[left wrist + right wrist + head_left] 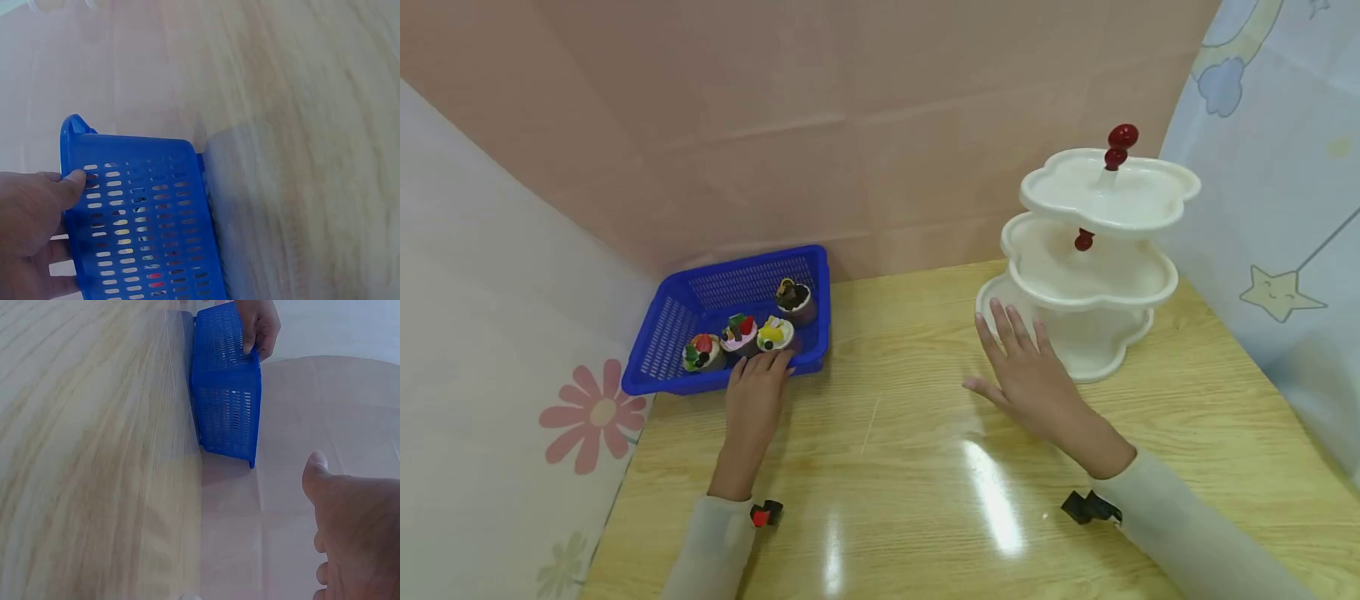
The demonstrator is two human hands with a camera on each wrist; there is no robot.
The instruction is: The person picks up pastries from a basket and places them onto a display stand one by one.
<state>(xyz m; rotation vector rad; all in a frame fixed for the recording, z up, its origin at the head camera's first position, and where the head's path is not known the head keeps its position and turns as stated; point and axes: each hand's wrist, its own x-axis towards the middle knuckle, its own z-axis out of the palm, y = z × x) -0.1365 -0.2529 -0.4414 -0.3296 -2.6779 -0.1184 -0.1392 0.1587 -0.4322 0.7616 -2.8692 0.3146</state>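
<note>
The blue basket (pixel 737 287) sits at the back left of the wooden surface (pixel 925 450), against the wall, and it holds four small toy cupcakes (pixel 741 333) along its near side. Our left hand (pixel 756 387) rests at the near rim of the basket, fingertips over the edge just beside the cupcake with the yellow top (pixel 774 333); the left wrist view shows the thumb (pixel 75 181) pressed on the perforated wall, so the grip there is closing on the rim rather than pinching a cake, as far as we can tell. Our right hand (pixel 1026 375) hovers flat, fingers spread and holding nothing, just in front of the white three-tier stand (pixel 1093 258), whose trays look bare apart from the red knobs (pixel 1122 137) on its post.

We judge that we are at the start of the picking step: the basket is steadied, no cupcake is lifted yet. The next move, in our view, calls for the left fingers to reach past the rim and close around one cupcake by its cup, upright, without tipping its neighbours, which stand touching one another.
</note>
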